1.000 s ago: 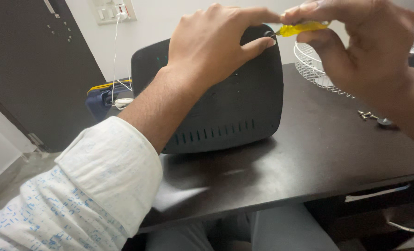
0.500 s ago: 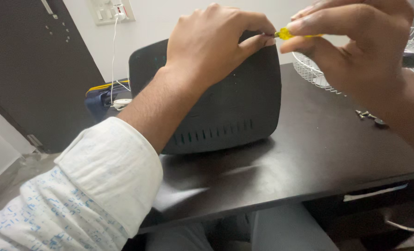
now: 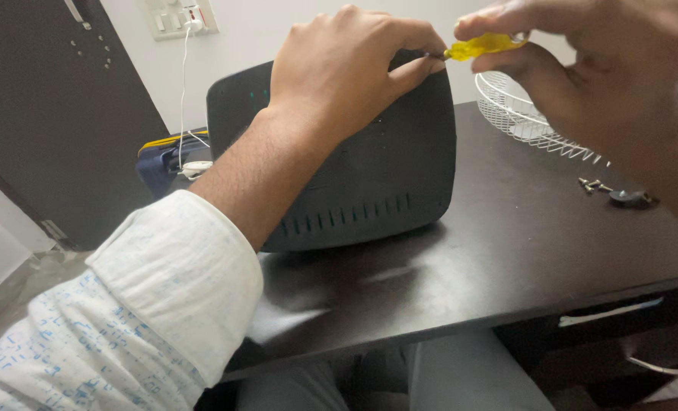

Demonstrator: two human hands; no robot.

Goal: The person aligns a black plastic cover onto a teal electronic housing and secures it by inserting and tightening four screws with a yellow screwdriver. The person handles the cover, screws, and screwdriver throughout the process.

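A dark surface [image 3: 552,251] is carrying everything, set against a pale wall and a dark door. I am draping my left hand [image 3: 346,68] over the top of the black vented housing [image 3: 369,175], fingers curled and pressing down to steady it upright. Just right of that hand, my right hand [image 3: 590,68] is pinching the yellow screwdriver [image 3: 482,47], its tip meeting the housing's upper corner. Below the right hand, loose screws [image 3: 591,185] are lying apart; a white wire grille [image 3: 533,122] is resting behind.
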